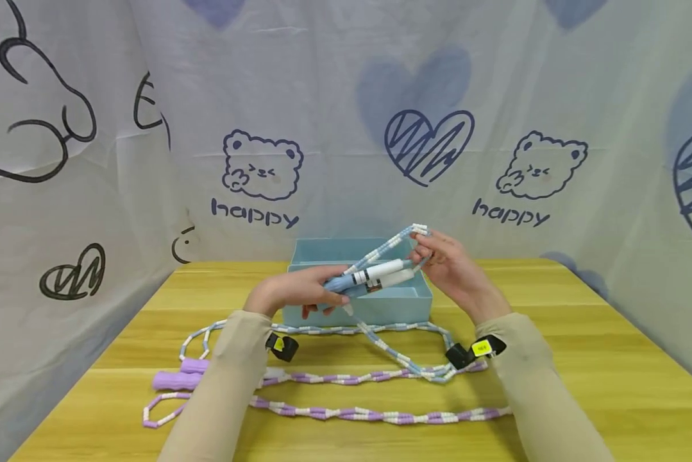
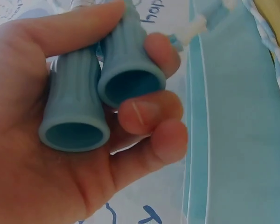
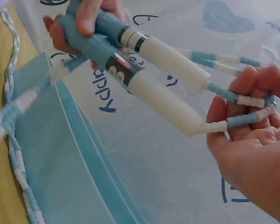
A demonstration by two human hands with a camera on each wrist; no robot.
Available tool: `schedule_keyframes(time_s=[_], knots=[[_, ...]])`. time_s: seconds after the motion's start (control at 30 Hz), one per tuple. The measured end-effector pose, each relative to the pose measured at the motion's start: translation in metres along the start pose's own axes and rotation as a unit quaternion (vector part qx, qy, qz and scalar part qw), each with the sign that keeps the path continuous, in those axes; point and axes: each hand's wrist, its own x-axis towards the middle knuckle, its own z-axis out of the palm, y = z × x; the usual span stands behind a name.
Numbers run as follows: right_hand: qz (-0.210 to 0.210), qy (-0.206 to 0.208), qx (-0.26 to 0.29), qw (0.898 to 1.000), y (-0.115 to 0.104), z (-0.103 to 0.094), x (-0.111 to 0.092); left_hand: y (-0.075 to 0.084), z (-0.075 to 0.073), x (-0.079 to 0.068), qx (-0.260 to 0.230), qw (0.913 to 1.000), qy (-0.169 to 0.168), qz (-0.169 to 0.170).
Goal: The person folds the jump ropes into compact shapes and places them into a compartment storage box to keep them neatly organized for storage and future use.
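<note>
Near the tabletop's (image 1: 582,321) far edge, left hand (image 1: 292,287) wraps light-looking, stiff handles (image 3: 165,105), where I'd grip; right hand (image 1: 454,274) pinches limp-looking cord (image 1: 387,246).

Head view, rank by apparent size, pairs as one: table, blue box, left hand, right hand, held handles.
1. table
2. blue box
3. left hand and right hand: too alike to rank
4. held handles, visible part; the left hand covers some.
</note>
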Motion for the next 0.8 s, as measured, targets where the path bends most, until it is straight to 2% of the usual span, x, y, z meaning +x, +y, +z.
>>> schedule_keyframes(time_s=[0.13, 0.3, 0.47, 0.6, 0.73, 0.8], knots=[[-0.021, -0.003, -0.026, 0.999, -0.006, 0.002, 0.0, 0.001, 0.0, -0.001, -0.009, 1.0, 0.004, 0.0], [-0.05, -0.054, -0.056, 0.996, -0.008, -0.001, 0.0, 0.003, 0.0, -0.003, -0.014, 0.9997, 0.016, -0.013], [-0.074, -0.094, -0.073, 0.99, -0.013, -0.007, -0.004, 0.006, 0.002, -0.002, -0.046, 0.9987, 0.007, -0.022], [-0.069, -0.091, -0.077, 0.99, -0.017, -0.008, -0.005, 0.007, 0.003, -0.001, -0.06, 0.9978, 0.013, -0.025], [-0.043, -0.049, -0.106, 0.992, -0.018, -0.005, -0.004, 0.003, 0.006, 0.002, -0.068, 0.9973, 0.015, -0.026], [-0.029, -0.024, -0.143, 0.989, -0.018, -0.002, -0.003, -0.001, 0.008, 0.001, -0.068, 0.9973, 0.013, -0.023]])
